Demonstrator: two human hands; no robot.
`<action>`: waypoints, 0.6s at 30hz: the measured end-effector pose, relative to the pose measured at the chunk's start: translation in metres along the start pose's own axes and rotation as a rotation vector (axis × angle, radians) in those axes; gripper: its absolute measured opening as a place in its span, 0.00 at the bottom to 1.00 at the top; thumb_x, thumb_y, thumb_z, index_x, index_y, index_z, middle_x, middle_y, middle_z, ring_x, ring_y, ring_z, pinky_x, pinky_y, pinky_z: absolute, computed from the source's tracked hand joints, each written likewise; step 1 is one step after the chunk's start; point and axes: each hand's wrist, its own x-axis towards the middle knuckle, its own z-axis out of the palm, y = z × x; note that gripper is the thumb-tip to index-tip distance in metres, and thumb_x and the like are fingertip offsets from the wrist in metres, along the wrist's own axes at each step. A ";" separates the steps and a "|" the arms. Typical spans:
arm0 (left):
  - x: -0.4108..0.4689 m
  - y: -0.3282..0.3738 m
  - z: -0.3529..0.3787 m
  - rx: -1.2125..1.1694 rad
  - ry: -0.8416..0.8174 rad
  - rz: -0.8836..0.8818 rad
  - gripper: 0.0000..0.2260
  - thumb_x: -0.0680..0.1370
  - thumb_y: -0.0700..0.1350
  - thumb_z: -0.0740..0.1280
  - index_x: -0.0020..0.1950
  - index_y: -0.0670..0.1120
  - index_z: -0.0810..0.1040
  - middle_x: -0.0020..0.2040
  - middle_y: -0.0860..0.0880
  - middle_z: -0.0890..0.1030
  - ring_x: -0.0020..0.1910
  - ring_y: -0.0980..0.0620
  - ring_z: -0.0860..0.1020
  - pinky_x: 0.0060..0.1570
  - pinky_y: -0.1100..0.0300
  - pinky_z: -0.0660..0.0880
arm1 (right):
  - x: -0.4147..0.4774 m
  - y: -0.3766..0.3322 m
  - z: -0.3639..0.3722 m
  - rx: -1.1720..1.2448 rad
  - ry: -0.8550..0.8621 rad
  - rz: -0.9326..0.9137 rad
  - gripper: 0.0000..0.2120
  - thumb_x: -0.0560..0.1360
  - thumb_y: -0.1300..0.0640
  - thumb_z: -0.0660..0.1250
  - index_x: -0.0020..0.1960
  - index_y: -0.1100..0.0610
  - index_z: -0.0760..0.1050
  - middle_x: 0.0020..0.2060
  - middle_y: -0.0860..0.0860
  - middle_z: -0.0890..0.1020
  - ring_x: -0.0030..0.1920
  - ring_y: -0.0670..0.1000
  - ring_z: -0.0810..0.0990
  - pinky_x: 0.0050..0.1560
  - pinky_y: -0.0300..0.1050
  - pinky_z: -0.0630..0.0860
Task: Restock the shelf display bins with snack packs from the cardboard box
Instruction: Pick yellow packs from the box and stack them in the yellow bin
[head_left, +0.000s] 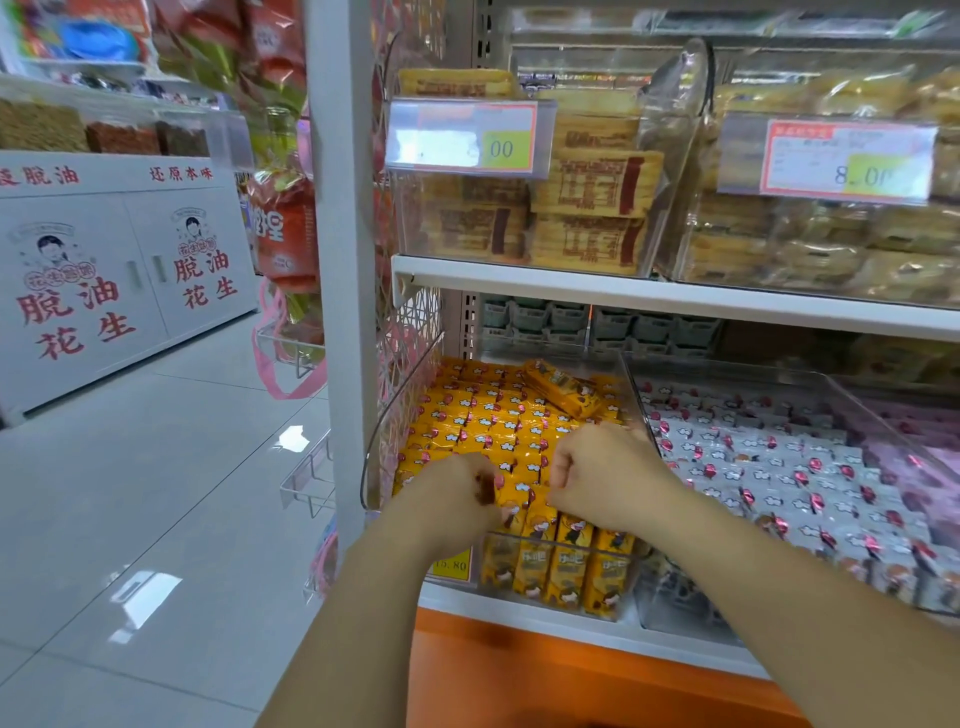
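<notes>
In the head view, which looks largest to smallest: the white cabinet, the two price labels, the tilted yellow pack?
1. white cabinet
2. right price label and left price label: nearly alike, right perhaps larger
3. tilted yellow pack, smallest

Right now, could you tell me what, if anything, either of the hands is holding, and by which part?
It cannot be told: both the left hand and right hand curl over the yellow packs, fingertips hidden.
</notes>
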 end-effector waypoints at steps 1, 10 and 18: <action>0.001 0.000 0.002 0.002 -0.007 0.004 0.18 0.77 0.47 0.69 0.65 0.48 0.72 0.45 0.52 0.77 0.45 0.53 0.75 0.42 0.62 0.71 | 0.000 -0.001 -0.001 0.009 0.018 -0.004 0.09 0.73 0.50 0.69 0.35 0.46 0.74 0.42 0.43 0.79 0.56 0.49 0.72 0.67 0.52 0.62; 0.007 -0.001 0.001 -0.102 0.008 -0.016 0.14 0.77 0.45 0.69 0.61 0.49 0.73 0.46 0.50 0.80 0.44 0.54 0.77 0.40 0.64 0.72 | 0.045 0.016 0.000 0.090 0.134 0.096 0.23 0.77 0.56 0.65 0.71 0.52 0.66 0.70 0.58 0.65 0.70 0.59 0.63 0.67 0.54 0.66; 0.005 -0.006 -0.009 -0.196 0.113 -0.030 0.12 0.79 0.46 0.66 0.62 0.50 0.72 0.42 0.54 0.80 0.37 0.58 0.77 0.35 0.66 0.71 | 0.062 0.023 0.009 0.028 0.164 0.061 0.14 0.79 0.63 0.60 0.62 0.56 0.78 0.60 0.58 0.72 0.60 0.56 0.72 0.61 0.50 0.73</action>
